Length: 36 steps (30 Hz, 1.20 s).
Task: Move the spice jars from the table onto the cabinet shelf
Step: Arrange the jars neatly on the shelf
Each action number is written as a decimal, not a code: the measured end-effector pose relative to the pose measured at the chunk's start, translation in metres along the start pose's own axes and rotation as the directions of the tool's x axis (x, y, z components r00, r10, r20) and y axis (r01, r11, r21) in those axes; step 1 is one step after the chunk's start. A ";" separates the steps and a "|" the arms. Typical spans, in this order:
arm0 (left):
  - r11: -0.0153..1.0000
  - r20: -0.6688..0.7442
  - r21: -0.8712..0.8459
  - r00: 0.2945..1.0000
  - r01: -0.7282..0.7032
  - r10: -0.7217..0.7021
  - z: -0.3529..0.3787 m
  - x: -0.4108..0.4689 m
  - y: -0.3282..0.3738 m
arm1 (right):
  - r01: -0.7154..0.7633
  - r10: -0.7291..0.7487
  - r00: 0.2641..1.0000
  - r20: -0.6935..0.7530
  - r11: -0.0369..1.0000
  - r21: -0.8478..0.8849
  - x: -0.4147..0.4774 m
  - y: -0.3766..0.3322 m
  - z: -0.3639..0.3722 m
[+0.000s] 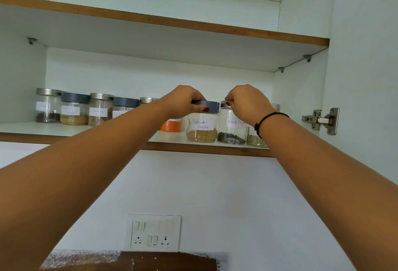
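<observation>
Left grip (185,98): fingers curled over the dark grey lid of the coriander jar (202,129), thumb on the lid's front edge.
Right grip (245,104): fingertips pinching the rim of the silver lid on the black pepper jar (231,129).
Where the jars are: both stand on the cabinet shelf (193,148), near its front edge and just beside each other. An orange jar (171,125) sits to their left and a jar of greenish flakes (256,140) to their right.
Rest of the row: more labelled jars (74,109) line the left of the shelf, further back.
Handling: clear, smooth walls, probably glass, so likely slippery and breakable. Each is only filled at the bottom, so I'd judge them light.
Best hold: the lid from above, as now, or round the body if the lid seems loose.
Pointing: both upright, long axis vertical, lids up, handwritten labels facing out into the room.
Progress: these two look placed, perhaps only being nudged into line.
</observation>
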<state>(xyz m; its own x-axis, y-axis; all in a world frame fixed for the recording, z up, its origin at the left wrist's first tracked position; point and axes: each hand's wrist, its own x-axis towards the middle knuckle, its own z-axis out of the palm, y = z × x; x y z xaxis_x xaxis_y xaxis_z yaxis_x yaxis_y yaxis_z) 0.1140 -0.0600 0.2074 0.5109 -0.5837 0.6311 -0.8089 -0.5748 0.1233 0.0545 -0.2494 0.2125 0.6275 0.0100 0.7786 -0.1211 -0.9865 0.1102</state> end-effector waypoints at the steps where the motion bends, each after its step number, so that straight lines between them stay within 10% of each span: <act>1: 1.000 -0.005 -0.002 1.000 0.007 -0.007 0.002 0.001 0.000 | -0.002 0.002 1.000 -0.005 1.000 0.005 0.001 0.000 0.001; 36: 0.986 0.075 0.150 0.994 0.069 -0.081 0.041 0.090 -0.083 | -0.132 0.126 0.991 0.049 0.982 0.134 0.080 -0.004 0.106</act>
<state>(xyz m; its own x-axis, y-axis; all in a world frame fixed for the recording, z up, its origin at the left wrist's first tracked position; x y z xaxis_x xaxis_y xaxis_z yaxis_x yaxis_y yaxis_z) 0.2390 -0.0876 0.2225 0.5954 -0.5766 0.5594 -0.7189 -0.6933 0.0506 0.1863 -0.2615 0.2088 0.6444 -0.1228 0.7548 -0.0989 -0.9921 -0.0769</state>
